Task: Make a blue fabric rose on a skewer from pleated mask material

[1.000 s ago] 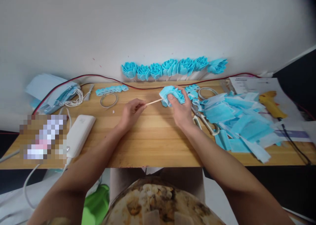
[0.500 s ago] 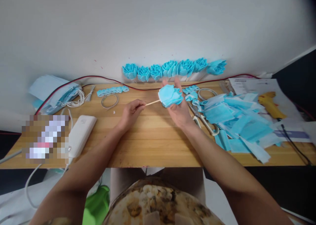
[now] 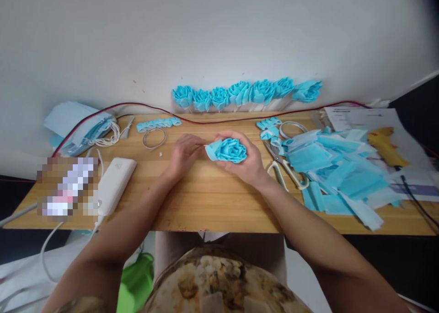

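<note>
A blue fabric flower lies cupped in my right hand, its layered petals turned up towards me. My left hand pinches the flower's thin stick stem, which is mostly hidden by the fingers. Both hands are above the middle of the wooden table. To the right of my right hand, scissors with white handles lie on the wood, beside small folded blue strips.
Several finished blue flowers lean along the wall. Cut blue fabric pieces are heaped at right, near a yellow glue gun. At left are a white power bank, a stack of masks and a metal ring.
The flower has come down and its open face has turned towards me. My right fingers now wrap around it, and my left hand has moved closer to its base.
</note>
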The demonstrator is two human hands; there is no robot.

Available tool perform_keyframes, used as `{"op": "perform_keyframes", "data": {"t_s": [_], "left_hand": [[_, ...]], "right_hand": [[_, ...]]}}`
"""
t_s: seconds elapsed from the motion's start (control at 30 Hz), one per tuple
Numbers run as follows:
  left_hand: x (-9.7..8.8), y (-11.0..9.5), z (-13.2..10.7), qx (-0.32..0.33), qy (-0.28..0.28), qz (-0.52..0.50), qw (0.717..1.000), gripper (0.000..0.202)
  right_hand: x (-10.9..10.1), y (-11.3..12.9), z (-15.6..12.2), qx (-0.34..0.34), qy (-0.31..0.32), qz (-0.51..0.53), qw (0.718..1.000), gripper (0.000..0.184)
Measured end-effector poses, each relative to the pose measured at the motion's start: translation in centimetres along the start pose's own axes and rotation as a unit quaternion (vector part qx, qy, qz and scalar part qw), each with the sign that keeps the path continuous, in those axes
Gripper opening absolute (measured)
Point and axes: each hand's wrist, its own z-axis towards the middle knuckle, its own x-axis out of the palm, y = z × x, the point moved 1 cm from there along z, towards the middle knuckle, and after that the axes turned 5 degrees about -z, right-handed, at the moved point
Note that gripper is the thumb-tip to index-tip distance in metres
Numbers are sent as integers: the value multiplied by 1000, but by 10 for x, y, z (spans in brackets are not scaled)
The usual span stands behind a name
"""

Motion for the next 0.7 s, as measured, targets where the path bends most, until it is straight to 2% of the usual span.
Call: {"op": "perform_keyframes", "data": {"t_s": [0.07, 0.17, 0.33, 0.5, 0.6, 0.7], "left_hand": [[1, 1, 0, -1, -5, 4, 1000, 18], [2, 2, 1, 3, -6, 0, 1000, 21], [1, 1, 2, -13, -1, -2, 1000, 24], [0, 0, 1, -17, 0, -8, 1000, 19], [0, -2, 1, -25, 5, -16, 1000, 14], [0, -6, 1, -34, 8, -40, 999, 12]], "right_hand": [[1, 4, -1, -23, 20, -22, 999, 43], [2, 4, -1, -57, 25, -19, 998, 32], [3, 1, 1, -56, 21, -4, 998, 21], [3, 0, 0, -48, 13, 7, 999, 19], [2, 1, -2, -36, -4, -1, 999, 28], [1, -1, -2, -9, -2, 7, 1000, 67]]}}
